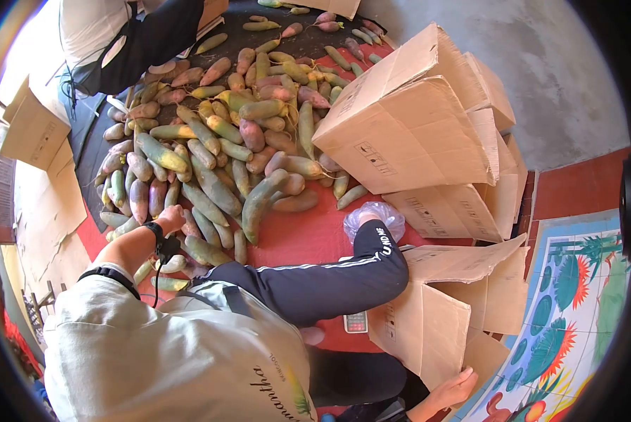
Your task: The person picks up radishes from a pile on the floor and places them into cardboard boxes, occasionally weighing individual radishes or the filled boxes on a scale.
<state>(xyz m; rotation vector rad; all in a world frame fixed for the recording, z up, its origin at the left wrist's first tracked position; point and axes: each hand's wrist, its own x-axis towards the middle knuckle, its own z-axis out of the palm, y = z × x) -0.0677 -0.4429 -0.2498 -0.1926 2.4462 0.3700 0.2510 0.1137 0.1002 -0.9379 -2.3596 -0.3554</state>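
1 head camera, on me, 1 view: looks forward and steeply down. Wide fisheye, dark curved border. Close range: my shirt [168, 359] is nearest, filling lower left, my leg [308, 285] crossing mid-frame. Root vegetables [215, 188] sit farther out, above centre; cartons [407, 133] take the right; another person [162, 39], farther still, gets cut off by the top edge.

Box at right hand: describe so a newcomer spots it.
Right of the produce pile, cardboard boxes line the red mat. The lowest box sits beside a grey keypad device; unlike its neighbours, it has the right hand at its edge.
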